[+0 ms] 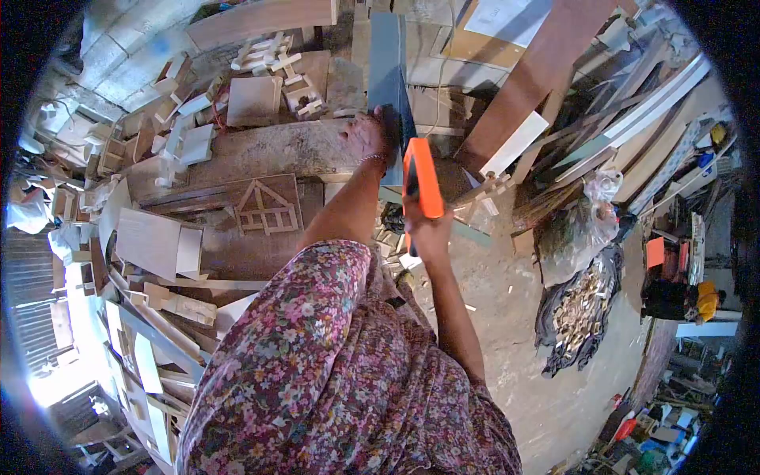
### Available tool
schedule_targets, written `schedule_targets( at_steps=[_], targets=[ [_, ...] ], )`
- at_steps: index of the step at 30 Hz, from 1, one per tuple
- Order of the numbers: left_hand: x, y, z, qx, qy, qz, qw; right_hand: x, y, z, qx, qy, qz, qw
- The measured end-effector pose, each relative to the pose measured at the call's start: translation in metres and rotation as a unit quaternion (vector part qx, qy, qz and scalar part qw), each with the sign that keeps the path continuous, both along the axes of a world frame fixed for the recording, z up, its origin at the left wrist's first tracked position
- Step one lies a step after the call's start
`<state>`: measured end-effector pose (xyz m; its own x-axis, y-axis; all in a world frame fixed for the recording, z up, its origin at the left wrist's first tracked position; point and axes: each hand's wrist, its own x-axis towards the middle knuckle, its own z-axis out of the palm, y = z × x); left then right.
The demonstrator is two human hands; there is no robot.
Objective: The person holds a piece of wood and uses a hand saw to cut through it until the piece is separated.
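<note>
My right hand is wrapped round the orange handle of a hand saw. The dark saw blade points away from me and lies along the right edge of a long grey board. That board reaches over the wooden workbench, its near end sticking out past the bench's front edge. My left hand grips the board's left side just left of the blade, and its fingertips are partly hidden in shadow on the board. How deep the blade sits in the board is hidden.
On the bench lie a small wooden house-shaped frame and several small wooden pieces. A wide brown plank leans at the right beside stacked strips. A dark sheet heaped with wood offcuts lies on the floor. Boards crowd the left side.
</note>
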<state>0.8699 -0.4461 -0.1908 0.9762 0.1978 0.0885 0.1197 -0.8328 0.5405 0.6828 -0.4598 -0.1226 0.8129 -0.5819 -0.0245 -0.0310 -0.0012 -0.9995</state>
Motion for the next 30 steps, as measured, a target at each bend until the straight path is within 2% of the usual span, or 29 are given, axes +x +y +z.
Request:
schedule_targets(
  at_steps=[3,7,9,10,12,13,15,16,18,19,21,22,23,25,26,28,30],
  targets=[
    [0.009,-0.001,-0.008,-0.011,0.03,0.007,0.999,-0.012,0.025,0.026,-0.169,-0.004,0.015,0.985],
    [0.009,-0.002,-0.013,-0.03,0.026,0.007,0.999,-0.041,0.012,0.01,-0.122,0.0,-0.011,0.992],
    [0.012,0.0,-0.016,-0.04,0.082,-0.035,0.995,-0.052,0.007,0.018,0.006,0.061,0.0,0.998],
    [0.01,-0.001,-0.015,-0.04,0.082,-0.035,0.995,-0.052,0.008,0.02,-0.001,0.036,-0.003,0.999],
    [0.006,-0.001,-0.014,-0.018,-0.021,-0.016,0.999,-0.05,0.012,0.016,-0.005,0.032,0.0,0.999],
    [0.014,-0.002,-0.029,-0.016,-0.019,-0.014,1.0,-0.049,0.015,0.015,-0.01,0.03,0.001,0.999],
    [0.035,-0.006,-0.068,-0.065,0.088,-0.106,0.988,-0.037,0.017,0.018,-0.03,0.024,-0.025,0.999],
    [0.026,-0.003,-0.062,-0.063,0.096,-0.103,0.988,-0.03,0.017,0.019,-0.049,0.019,-0.055,0.997],
    [0.007,0.0,-0.045,-0.025,-0.064,-0.069,0.995,0.007,-0.014,-0.001,0.03,0.093,0.042,0.994],
    [0.007,0.004,-0.043,-0.024,-0.067,-0.066,0.995,0.022,-0.016,-0.011,0.03,0.09,0.046,0.994],
    [0.012,0.0,-0.036,-0.058,0.02,-0.05,0.997,0.043,-0.02,-0.02,-0.083,0.06,-0.025,0.994],
    [0.001,0.004,-0.005,-0.074,0.05,-0.048,0.995,0.041,-0.011,-0.008,-0.05,-0.035,-0.019,0.998],
    [0.002,0.003,-0.003,-0.081,0.048,-0.052,0.994,0.033,-0.012,-0.012,-0.027,-0.018,-0.014,0.999],
    [0.004,0.003,0.006,-0.019,0.106,-0.073,0.992,0.025,-0.016,-0.01,0.089,-0.071,0.003,0.993],
    [0.002,0.003,0.01,-0.032,0.102,-0.066,0.992,0.025,-0.018,-0.009,0.088,-0.077,0.0,0.993],
    [0.0,0.003,0.009,-0.027,0.092,-0.073,0.993,0.019,-0.021,-0.003,0.281,-0.095,-0.002,0.955],
    [-0.001,0.001,0.006,-0.029,0.084,-0.076,0.993,0.017,-0.019,-0.001,0.237,-0.081,-0.012,0.968]
  ],
)
